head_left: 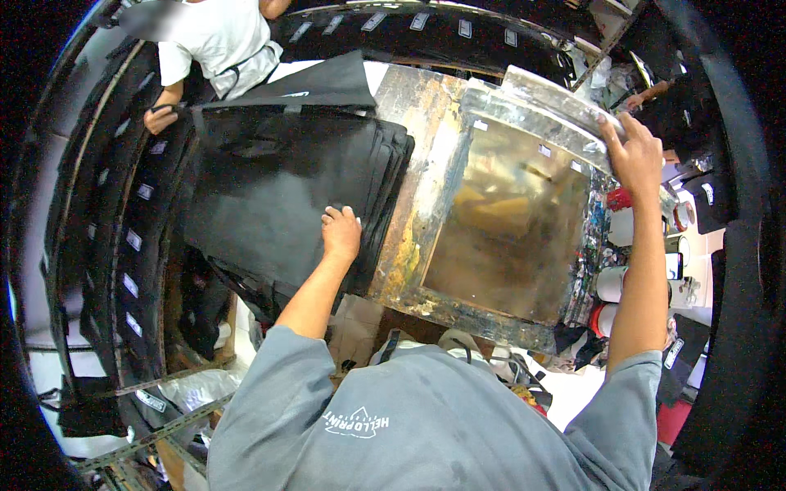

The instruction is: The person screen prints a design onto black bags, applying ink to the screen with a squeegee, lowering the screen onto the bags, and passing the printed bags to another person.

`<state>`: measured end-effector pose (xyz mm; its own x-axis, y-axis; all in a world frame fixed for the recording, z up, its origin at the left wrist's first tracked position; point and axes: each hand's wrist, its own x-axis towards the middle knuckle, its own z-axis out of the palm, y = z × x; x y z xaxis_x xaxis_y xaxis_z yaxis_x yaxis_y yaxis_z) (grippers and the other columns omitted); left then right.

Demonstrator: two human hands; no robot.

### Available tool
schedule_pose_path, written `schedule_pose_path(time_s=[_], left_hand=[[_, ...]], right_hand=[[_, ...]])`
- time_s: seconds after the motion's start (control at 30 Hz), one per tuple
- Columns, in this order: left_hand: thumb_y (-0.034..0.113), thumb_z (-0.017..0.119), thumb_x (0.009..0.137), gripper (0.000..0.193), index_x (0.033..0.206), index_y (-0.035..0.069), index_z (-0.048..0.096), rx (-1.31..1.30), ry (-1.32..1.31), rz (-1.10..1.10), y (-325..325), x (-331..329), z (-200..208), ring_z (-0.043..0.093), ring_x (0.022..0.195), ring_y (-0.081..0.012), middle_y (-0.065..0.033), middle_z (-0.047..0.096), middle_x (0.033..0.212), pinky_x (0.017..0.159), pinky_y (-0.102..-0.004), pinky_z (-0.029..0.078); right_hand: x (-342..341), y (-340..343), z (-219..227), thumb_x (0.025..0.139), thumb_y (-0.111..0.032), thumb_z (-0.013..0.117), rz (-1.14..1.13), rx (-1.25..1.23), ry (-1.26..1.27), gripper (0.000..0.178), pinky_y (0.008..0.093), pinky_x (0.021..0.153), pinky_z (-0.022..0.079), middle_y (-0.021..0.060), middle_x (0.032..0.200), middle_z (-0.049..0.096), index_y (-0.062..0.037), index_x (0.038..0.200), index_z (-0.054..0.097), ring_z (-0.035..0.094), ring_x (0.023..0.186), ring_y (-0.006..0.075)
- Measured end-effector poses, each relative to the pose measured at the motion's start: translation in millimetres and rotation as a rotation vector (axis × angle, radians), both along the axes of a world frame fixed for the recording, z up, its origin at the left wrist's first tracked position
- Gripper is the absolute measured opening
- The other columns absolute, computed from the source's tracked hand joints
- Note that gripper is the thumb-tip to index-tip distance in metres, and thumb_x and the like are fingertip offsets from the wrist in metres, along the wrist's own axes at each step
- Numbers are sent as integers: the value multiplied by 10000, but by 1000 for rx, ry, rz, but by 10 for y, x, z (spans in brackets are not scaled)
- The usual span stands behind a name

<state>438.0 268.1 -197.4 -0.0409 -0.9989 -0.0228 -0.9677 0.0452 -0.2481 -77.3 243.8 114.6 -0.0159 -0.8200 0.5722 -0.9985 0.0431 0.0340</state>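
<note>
My left hand (341,235) lies on the near right part of a stack of flat black fabric pieces (270,184), its fingers slightly curled and a little apart. To the right, a printing screen (508,225) with a brownish, see-through mesh lies on a paint-stained board (401,237). My right hand (637,153) grips the right end of a pale, ink-smeared bar (553,100) along the screen's far edge. Its thumb shows on top, and the undersides of the fingers are hidden. Several small white tags stick to the mesh area.
At the far left a co-worker (221,49) holds the corner of a lifted black fabric piece (319,86). Racks of black pieces (135,237) line the left and back. Jars and tubs (614,282) crowd the right side. A metal rack (155,434) stands at the lower left.
</note>
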Motion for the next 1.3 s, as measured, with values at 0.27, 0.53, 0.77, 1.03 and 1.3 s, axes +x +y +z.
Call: schedule_pose_path(time_s=[0.27, 0.53, 0.77, 1.03, 1.3], left_hand=[[234, 550, 946, 278, 1093, 10, 622, 29, 383, -229, -238, 159, 891, 685, 987, -428, -208, 668, 1101, 885, -531, 555], [246, 521, 935, 309, 1073, -15, 612, 378, 851, -506, 383, -2660, 1365, 673, 1015, -459, -273, 689, 1086, 884, -563, 540], [681, 595, 899, 751, 1412, 132, 611, -53, 602, -645, 787, -3013, 384, 315, 1452, -459, -205, 433, 1543, 1137, -754, 105], [825, 548, 835, 1006, 1628, 243, 339, 123, 565, -732, 446, -3111, -242, 48, 1562, -510, -147, 123, 1732, 1139, -800, -27], [855, 531, 816, 1002, 1610, 262, 381, 85, 573, -687, 273, -3508, -334, 62, 1569, -486, -131, 181, 1723, 1151, -785, -45]], right_hand=[[144, 104, -113, 954, -644, 548, -13, -8, 42, 620, 484, 874, 437, 159, 1087, 736, -57, 1054, 720, 677, 1056, 334], [-13, -79, 35, 934, -769, 446, -54, 36, 15, 811, 498, 954, 437, 189, 1144, 740, -50, 1178, 731, 682, 1103, 356], [55, -29, 4, 931, -721, 516, 10, 2, 12, 713, 542, 834, 476, 201, 979, 751, -56, 1043, 747, 711, 965, 379], [94, -96, 392, 960, -698, 460, 13, 212, -158, 733, 473, 810, 415, 212, 890, 708, -13, 838, 691, 654, 877, 349], [64, -125, 376, 967, -712, 443, 27, 185, -92, 768, 488, 840, 455, 209, 884, 714, 7, 911, 707, 667, 878, 342]])
